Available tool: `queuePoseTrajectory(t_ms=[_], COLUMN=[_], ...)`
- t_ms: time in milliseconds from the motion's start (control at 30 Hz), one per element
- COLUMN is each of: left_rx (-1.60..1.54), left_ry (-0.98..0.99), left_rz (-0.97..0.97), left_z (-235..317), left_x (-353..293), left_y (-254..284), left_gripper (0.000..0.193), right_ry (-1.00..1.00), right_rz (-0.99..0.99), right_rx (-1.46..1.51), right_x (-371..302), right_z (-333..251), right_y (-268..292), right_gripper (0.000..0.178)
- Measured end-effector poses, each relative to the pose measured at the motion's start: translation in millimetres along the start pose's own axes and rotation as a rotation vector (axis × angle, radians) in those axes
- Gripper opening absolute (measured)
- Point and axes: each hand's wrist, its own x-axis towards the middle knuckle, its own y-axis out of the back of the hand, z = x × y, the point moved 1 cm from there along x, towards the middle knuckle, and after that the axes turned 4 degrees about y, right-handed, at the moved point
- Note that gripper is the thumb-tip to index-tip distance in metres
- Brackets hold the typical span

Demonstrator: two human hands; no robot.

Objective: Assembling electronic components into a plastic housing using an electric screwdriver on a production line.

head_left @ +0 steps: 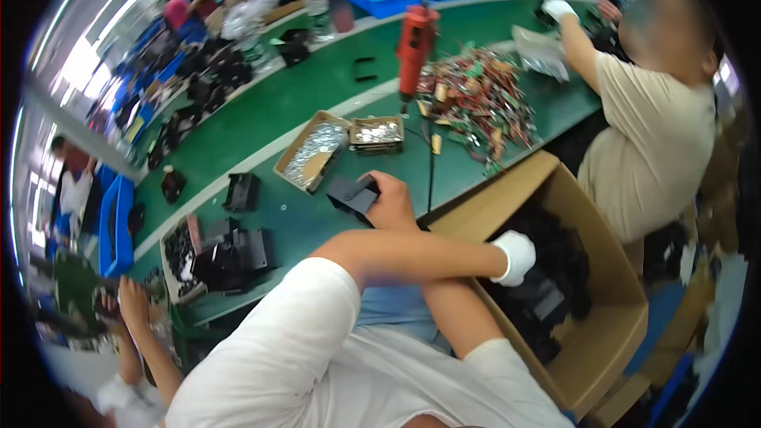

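My forearms cross, the left one over the right. My right hand [390, 203] is bare and closed around a black box-shaped plastic part [353, 195], held above the green bench. My left hand [517, 258], in a white glove, reaches to the right over an open cardboard carton [610, 333]. Its fingers cannot be made out. Dark plastic parts [547, 301] lie heaped inside the carton below that hand. Just beyond the held part stand a shallow tray of small silvery pieces [315, 152] and a smaller box of metal pieces [376, 135].
A red electric screwdriver [415, 47] hangs over the green bench [317, 95]. Beside it is a pile of wired components [479, 99]. Black housings [238, 254] sit at the left. A co-worker [650, 127] works at the right; another person's hands [133, 305] show at the lower left.
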Motion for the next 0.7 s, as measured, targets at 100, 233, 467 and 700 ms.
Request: queuePoseTrajectory(t_ms=[100,233,467,700], left_rx=[0.001,-0.031,-0.110,-0.480], left_ry=[0.007,-0.040,-0.100,-0.411], left_rz=[0.067,-0.057,-0.033,-0.340], left_z=[-21.1,-30.9,-34.1,-140.5], left_x=[-1.3,-1.1,-10.4,-179.3], left_y=[-27.2,-45.4,-43.3,154.2], left_gripper=[0.034,0.034,0.032,0.041], right_ry=[0.053,0.050,-0.048,0.072], right_rz=[-0.051,-0.070,-0.149,-0.185], right_rx=[-0.017,-0.064,-0.038,-1.277], right_x=[3.1,-2.2,4.8,-25.9], right_z=[-6.9,-5.6,-11.4,137.4], right_y=[-10.1,-11.7,-6.8,-31.5], right_gripper=[0.029,0.031,0.027,0.023])
